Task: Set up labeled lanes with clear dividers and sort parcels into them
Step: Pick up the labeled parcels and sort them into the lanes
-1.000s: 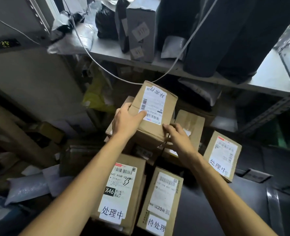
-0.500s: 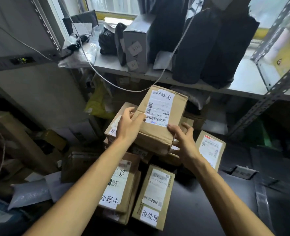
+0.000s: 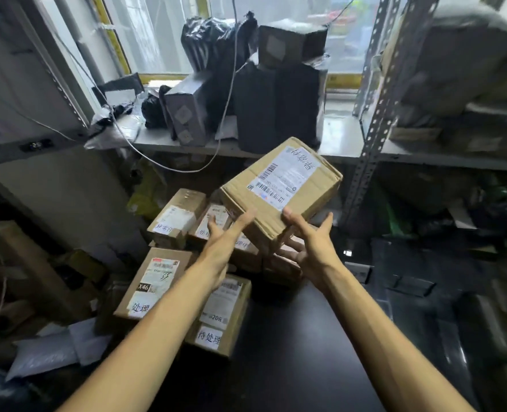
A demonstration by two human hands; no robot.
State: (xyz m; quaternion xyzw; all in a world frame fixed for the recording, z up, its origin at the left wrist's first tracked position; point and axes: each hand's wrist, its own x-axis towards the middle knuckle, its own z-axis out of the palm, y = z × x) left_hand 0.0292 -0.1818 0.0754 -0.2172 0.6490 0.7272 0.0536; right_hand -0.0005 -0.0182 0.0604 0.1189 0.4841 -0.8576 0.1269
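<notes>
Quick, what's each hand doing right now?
Left hand: open, straight fingers touching the raised box.
Right hand: open, splayed fingers propping the same box.

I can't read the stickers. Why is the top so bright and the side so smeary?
Head view: daylight through the window washes out the top; the shelves on the right are smeared and blurry; the label on the tilted box is fairly sharp.
</notes>
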